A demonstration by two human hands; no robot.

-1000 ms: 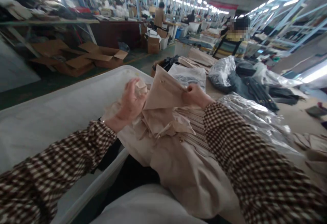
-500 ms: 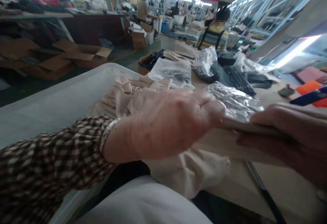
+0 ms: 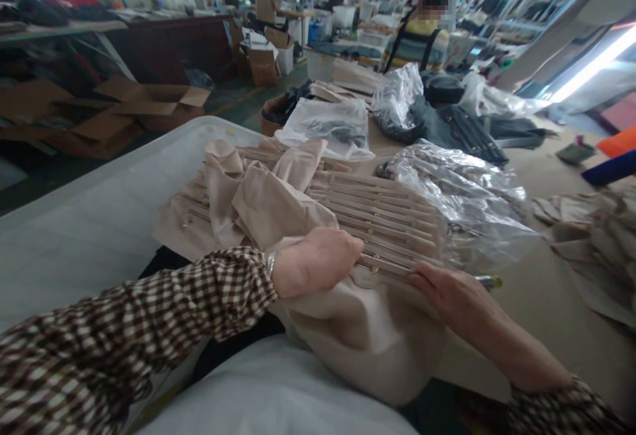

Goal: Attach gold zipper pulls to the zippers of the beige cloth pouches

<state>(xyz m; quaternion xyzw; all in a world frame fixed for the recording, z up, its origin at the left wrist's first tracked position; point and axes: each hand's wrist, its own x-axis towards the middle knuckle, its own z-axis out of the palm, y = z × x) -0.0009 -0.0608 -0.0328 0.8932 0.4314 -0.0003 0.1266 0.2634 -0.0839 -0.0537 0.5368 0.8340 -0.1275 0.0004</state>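
Note:
A row of flat beige pieces (image 3: 377, 213) with small metal studs lies overlapped on the table in front of me. My left hand (image 3: 318, 259) is curled over the near end of that row, fingers pressed onto the nearest piece. My right hand (image 3: 447, 289) rests flat beside it, fingertips on the same near edge. Crumpled beige cloth (image 3: 258, 190) is heaped on the left part of the row, and more beige cloth (image 3: 368, 336) hangs over the table's near edge under my hands.
A large white plastic bin (image 3: 99, 223) stands at my left. Clear plastic bags (image 3: 462, 190) lie right of the row, more beige pieces (image 3: 591, 236) at far right. A person in a striped top (image 3: 417, 41) sits beyond the table. Cardboard boxes (image 3: 124, 110) litter the floor.
Both hands came down from in front of the camera, where they gripped one flat beige piece, onto the near end of the row. The view tilted down toward the table.

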